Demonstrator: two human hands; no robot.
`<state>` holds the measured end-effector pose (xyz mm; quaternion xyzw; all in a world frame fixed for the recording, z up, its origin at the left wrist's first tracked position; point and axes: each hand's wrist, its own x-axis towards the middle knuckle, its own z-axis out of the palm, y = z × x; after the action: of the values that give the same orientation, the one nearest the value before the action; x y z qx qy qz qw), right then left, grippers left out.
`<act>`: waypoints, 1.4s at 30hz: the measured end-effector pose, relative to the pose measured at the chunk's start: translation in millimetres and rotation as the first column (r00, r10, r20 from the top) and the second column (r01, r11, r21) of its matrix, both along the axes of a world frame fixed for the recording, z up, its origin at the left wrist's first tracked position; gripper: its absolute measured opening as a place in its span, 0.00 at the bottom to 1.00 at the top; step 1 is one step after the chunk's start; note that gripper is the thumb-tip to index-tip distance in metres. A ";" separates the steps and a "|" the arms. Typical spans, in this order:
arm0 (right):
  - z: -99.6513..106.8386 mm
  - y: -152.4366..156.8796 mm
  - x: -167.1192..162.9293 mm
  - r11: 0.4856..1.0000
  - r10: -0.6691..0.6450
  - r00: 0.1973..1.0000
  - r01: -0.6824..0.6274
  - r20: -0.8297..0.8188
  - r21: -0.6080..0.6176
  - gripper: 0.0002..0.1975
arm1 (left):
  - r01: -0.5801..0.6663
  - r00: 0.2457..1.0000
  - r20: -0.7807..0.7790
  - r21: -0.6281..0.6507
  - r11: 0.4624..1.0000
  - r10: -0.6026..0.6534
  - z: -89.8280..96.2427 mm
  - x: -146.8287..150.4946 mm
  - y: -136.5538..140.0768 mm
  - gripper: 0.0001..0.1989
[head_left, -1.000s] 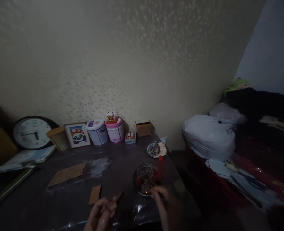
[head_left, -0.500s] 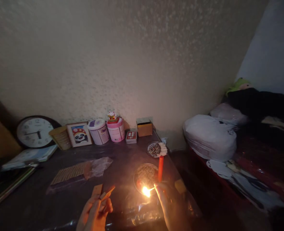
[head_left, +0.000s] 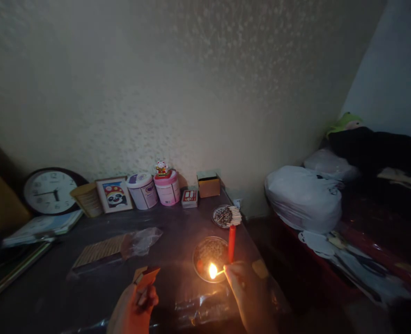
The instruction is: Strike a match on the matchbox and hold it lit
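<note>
- One right hand [head_left: 242, 283], near right, pinches a single burning match [head_left: 216, 272]; its flame sits over the near rim of a round metal dish [head_left: 205, 253].
- One left hand [head_left: 132, 308], near centre, is closed on one small orange matchbox [head_left: 146, 277], held just above the worktop [head_left: 97, 287].
- One red candle [head_left: 231, 243] stands upright at the right edge of that dish, just beyond the right hand's fingertips.
- Two round dishes in all: the second, smaller dish [head_left: 221, 216] lies farther back, with a bundle of pale matchsticks [head_left: 235, 215] resting on its right rim.
- One flat row of brown sticks [head_left: 99, 250] lies left of centre, partly in a clear plastic bag [head_left: 144, 239].
- Against the far wall, left to right: one wall clock [head_left: 50, 191], one tan cup [head_left: 86, 199], one framed panda picture [head_left: 114, 195], one white-and-purple tub [head_left: 142, 190], one pink tub [head_left: 166, 188] with one small figurine [head_left: 161, 168] on top, one red-and-white pack [head_left: 189, 198], one open cardboard box [head_left: 208, 184].
- Labels on the tubs and the pack are too small to read; the clock's numerals are only faintly visible.
- One stack of books [head_left: 41, 227] lies at far left.
- One white plastic bag [head_left: 303, 197] sits on the bed [head_left: 382, 232] at right.
</note>
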<state>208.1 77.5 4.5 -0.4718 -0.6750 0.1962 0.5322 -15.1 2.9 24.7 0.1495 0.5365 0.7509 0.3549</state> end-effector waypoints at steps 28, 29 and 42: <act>3.0 -5.9 -1.9 0.943 0.228 0.972 -0.234 -0.052 -0.237 0.10 | 0.024 0.962 0.272 0.008 1.000 -0.025 4.0 -2.3 -1.8 0.07; 2.8 -6.8 -2.0 0.940 0.243 0.969 -0.247 -0.045 -0.234 0.10 | 0.028 0.962 0.273 0.006 1.000 -0.029 4.7 -2.0 -2.1 0.07; 6.7 -10.9 -5.3 0.940 0.307 0.952 -0.304 -0.009 -0.151 0.07 | -0.022 0.972 0.234 0.015 1.000 0.018 14.0 7.5 -5.4 0.05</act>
<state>202.8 66.6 11.2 -0.4017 -0.7273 0.3233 0.4530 -7.6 -2.5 38.7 0.0575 0.4859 0.7715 0.4067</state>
